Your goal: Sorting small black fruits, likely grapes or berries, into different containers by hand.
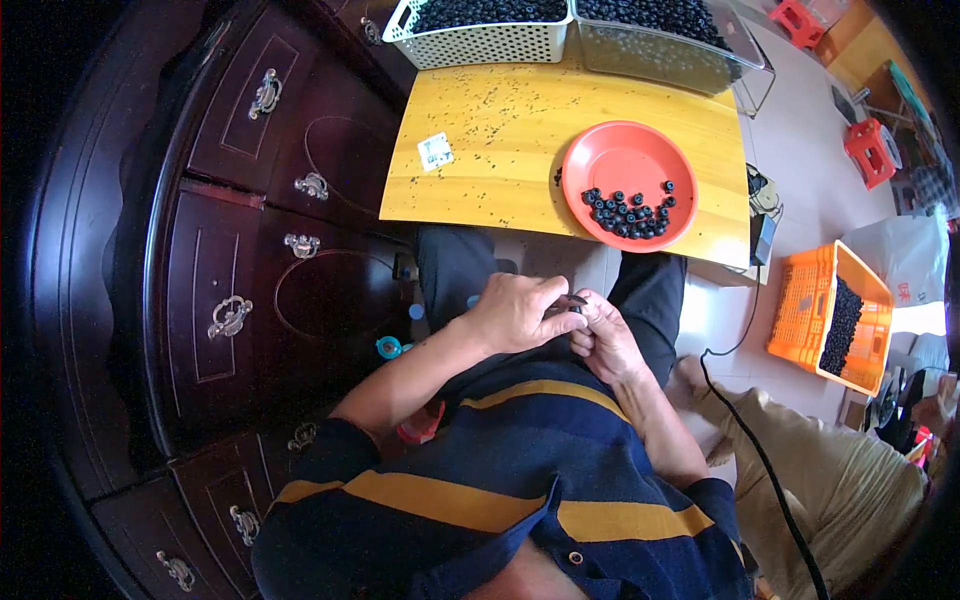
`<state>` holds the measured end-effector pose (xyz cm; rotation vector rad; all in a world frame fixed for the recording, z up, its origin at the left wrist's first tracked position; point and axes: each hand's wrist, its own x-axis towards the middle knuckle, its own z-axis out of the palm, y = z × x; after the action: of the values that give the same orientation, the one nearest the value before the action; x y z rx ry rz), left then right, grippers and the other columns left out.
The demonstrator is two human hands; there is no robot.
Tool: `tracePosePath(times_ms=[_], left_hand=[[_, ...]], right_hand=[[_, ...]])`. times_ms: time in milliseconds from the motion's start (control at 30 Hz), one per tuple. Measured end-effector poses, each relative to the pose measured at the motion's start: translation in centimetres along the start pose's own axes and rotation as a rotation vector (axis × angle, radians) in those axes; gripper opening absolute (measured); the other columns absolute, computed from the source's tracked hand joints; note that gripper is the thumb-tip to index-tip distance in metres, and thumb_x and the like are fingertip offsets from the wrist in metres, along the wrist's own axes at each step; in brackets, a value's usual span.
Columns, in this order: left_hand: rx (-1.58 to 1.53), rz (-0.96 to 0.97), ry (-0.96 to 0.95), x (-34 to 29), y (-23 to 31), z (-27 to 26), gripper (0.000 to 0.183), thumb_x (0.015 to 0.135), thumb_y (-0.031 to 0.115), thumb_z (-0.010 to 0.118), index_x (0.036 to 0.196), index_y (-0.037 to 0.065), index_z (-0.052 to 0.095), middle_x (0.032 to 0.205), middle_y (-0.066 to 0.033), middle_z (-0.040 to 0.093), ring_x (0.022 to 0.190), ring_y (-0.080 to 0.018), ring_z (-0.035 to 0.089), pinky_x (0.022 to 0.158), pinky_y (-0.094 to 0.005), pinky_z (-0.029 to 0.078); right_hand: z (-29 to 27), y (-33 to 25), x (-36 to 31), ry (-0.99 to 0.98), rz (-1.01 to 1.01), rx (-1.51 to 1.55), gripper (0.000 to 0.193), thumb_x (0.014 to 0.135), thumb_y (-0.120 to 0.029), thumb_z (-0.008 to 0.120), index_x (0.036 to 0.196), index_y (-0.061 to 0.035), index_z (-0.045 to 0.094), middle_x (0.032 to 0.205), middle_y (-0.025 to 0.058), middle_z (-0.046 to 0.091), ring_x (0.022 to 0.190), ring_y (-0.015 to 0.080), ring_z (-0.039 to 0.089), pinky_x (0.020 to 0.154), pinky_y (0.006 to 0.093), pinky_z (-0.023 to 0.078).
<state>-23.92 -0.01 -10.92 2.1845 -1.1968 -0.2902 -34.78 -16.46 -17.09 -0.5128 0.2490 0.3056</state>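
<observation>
My left hand (522,314) and my right hand (608,338) meet above my lap, both with curled fingers. Where their fingertips come together, a small dark piece (574,299) shows, curved and shiny along its edge. Fingers cover most of it, so its kind cannot be made out. Beyond my hands, a round red plastic plate (620,150) rests near the right front edge of the yellow wooden table (490,190). Several small black ring-shaped parts (632,215) with centre holes lie in its near half.
At the table's far edge stand a white perforated basket (490,46) and a clear bin (650,65), both full of black parts. Dark crumbs and a white square packet (435,152) lie on the tabletop. Drawers (250,200) flank me left; an orange crate (800,310) and black cable (755,450) are right.
</observation>
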Motion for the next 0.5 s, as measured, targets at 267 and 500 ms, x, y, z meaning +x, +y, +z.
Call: tracePosePath(times_ms=[267,500], left_hand=[[0.012,-0.003,-0.001,-0.4,-0.8,1.2,0.045,0.091,0.049,0.066,0.079,0.007,0.057,0.067,-0.0167,0.065,0.062,-0.038,0.067,0.055,-0.049,0.051],[-0.003,-0.048,-0.028,-0.3,-0.5,1.1,0.047,0.092,0.049,0.065,0.076,0.006,0.055,0.066,-0.0188,0.064,0.062,-0.0409,0.065,0.054,-0.0513,0.049]], right_hand=[[-0.6,0.5,0.0,-0.013,0.0,0.036,0.014,0.103,-0.029,0.059,0.103,-0.016,0.057,0.077,-0.0073,0.051,0.056,0.003,0.036,0.05,0.0182,0.029],[0.2,0.3,-0.2,0.056,-0.003,0.031,0.015,0.103,-0.03,0.059,0.097,-0.0164,0.056,0.076,-0.0079,0.05,0.056,0.0021,0.037,0.05,0.0173,0.03]])
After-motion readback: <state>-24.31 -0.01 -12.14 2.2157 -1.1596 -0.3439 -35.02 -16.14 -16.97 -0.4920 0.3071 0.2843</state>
